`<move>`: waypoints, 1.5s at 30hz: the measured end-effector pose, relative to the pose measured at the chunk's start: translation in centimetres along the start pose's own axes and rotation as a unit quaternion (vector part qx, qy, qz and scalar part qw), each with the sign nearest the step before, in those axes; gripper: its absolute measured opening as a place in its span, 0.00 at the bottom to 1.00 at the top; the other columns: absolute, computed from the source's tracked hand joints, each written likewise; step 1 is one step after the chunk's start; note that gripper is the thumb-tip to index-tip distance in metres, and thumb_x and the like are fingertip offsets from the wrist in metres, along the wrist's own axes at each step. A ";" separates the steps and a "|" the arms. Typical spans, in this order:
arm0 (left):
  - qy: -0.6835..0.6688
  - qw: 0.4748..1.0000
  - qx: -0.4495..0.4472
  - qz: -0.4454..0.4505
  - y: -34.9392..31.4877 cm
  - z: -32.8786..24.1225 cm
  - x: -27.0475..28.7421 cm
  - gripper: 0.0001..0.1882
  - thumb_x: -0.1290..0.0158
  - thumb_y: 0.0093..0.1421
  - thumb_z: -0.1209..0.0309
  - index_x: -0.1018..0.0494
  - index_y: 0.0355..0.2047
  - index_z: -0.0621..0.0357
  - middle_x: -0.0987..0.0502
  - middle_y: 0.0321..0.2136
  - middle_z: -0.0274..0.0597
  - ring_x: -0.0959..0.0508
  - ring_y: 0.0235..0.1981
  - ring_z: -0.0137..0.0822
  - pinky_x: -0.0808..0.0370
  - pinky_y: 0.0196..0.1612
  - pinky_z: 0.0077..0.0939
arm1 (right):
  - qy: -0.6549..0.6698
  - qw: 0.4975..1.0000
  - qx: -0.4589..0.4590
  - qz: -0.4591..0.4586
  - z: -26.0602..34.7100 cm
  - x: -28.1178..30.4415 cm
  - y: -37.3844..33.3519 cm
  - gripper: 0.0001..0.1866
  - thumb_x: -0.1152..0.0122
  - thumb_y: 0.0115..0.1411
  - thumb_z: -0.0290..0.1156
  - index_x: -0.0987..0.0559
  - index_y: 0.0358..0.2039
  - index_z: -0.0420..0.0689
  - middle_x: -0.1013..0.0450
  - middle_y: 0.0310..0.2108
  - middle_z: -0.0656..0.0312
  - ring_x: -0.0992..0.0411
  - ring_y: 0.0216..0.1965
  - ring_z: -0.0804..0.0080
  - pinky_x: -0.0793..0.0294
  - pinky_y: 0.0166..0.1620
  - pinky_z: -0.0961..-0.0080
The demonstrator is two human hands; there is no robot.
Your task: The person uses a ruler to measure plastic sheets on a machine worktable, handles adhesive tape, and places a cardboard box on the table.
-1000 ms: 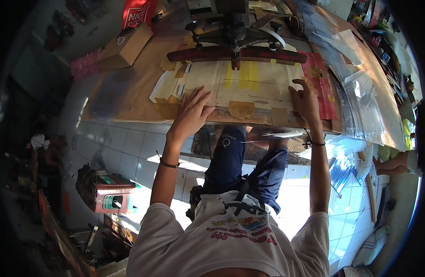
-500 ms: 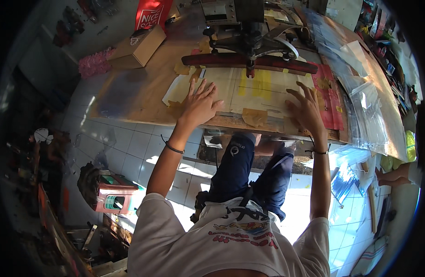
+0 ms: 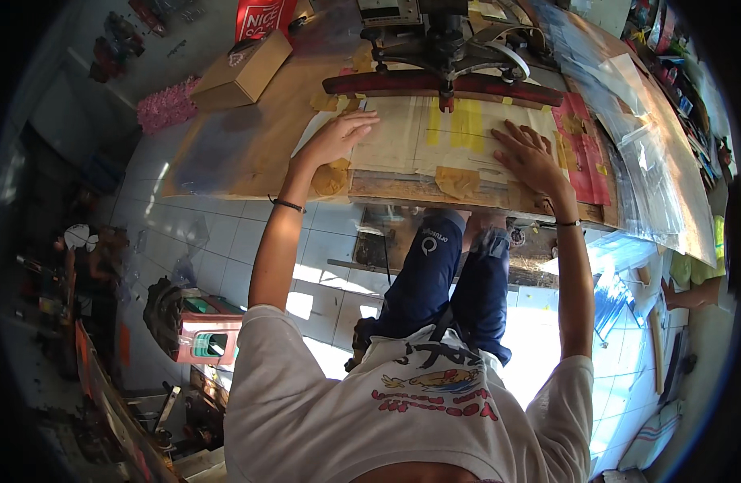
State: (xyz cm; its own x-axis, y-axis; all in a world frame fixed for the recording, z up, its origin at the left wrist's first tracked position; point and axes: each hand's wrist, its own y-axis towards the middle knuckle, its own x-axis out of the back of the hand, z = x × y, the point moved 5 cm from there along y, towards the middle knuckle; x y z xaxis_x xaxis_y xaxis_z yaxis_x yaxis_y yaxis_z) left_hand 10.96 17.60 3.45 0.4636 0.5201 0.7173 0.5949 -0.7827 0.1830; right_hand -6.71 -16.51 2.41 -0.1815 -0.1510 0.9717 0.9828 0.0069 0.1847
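My left hand point(image 3: 336, 138) lies at the left edge of a pale sheet point(image 3: 399, 149) on the worktable, its fingers stretched out and pointing right. On the sheet's right part rests my right hand point(image 3: 533, 159), palm down with the fingers extended. Neither hand grips anything. Between them, yellow strips point(image 3: 455, 125) run across the sheet, and brown tape point(image 3: 457, 182) covers part of its near edge. Just beyond my fingers, a long dark red bar point(image 3: 403, 82) hangs from a black machine head point(image 3: 447, 60). Whether the bar touches the sheet I cannot tell.
A cardboard box point(image 3: 243, 72) and pink bubble wrap point(image 3: 168, 105) are at the back left. Red material point(image 3: 581, 153) lies right of the sheet, with clear plastic sheets point(image 3: 648, 173) farther right. A pink stool point(image 3: 205, 334) stands on the tiled floor point(image 3: 226, 266). Another person point(image 3: 89, 249) is at far left.
My left hand has turned from spread fingers pointing away to fingers together pointing right, nearer the sheet's left edge. My right hand has flattened onto the sheet. The view has shifted slightly.
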 end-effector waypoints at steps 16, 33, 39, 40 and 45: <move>0.317 0.949 -0.001 -0.002 2.1 -0.3 -1.2 0.37 0.48 0.63 0.49 0.37 0.63 0.65 0.39 0.64 0.51 0.43 0.68 0.50 0.46 0.69 0.40 | 0.020 0.998 -0.036 -0.045 -0.2 -0.4 3.2 0.24 0.57 0.70 0.50 0.30 0.64 0.60 0.43 0.70 0.57 0.48 0.69 0.48 0.57 0.66 0.32; 0.337 0.939 0.074 0.000 4.0 1.9 -1.6 0.36 0.56 0.67 0.53 0.46 0.68 0.65 0.45 0.68 0.51 0.46 0.70 0.49 0.49 0.71 0.37 | 0.003 0.998 -0.050 -0.042 0.1 -0.6 4.8 0.23 0.59 0.71 0.48 0.32 0.64 0.62 0.44 0.70 0.58 0.48 0.69 0.47 0.55 0.66 0.33; 0.312 0.944 0.106 0.018 4.8 -0.7 -2.0 0.36 0.57 0.68 0.51 0.45 0.67 0.67 0.42 0.67 0.56 0.44 0.69 0.50 0.48 0.71 0.39 | 0.087 0.989 -0.013 -0.119 -1.0 -0.4 4.1 0.20 0.53 0.68 0.45 0.23 0.55 0.55 0.35 0.65 0.57 0.43 0.67 0.53 0.50 0.65 0.41; 0.312 0.944 0.106 0.017 4.7 -0.5 -2.1 0.36 0.57 0.68 0.51 0.45 0.67 0.67 0.42 0.67 0.56 0.44 0.69 0.50 0.48 0.71 0.39 | 0.087 0.989 -0.012 -0.120 -0.8 -0.4 4.2 0.20 0.53 0.68 0.45 0.23 0.55 0.55 0.35 0.65 0.57 0.43 0.67 0.53 0.50 0.65 0.41; 0.339 0.937 0.067 -0.043 4.5 0.0 -2.6 0.35 0.57 0.68 0.52 0.44 0.66 0.67 0.41 0.67 0.54 0.43 0.69 0.50 0.47 0.71 0.39 | 0.072 0.990 -0.010 -0.120 -0.7 -0.3 4.1 0.21 0.51 0.67 0.46 0.23 0.56 0.54 0.35 0.65 0.57 0.42 0.66 0.51 0.48 0.65 0.44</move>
State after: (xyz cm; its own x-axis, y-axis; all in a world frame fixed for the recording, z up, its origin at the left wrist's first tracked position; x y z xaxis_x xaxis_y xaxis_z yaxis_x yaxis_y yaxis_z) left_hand 12.40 12.72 2.43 -0.0871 0.2059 0.9747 0.7089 -0.6746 0.2059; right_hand -2.57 -17.13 2.79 -0.4039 -0.2860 0.8690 0.9130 -0.0656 0.4027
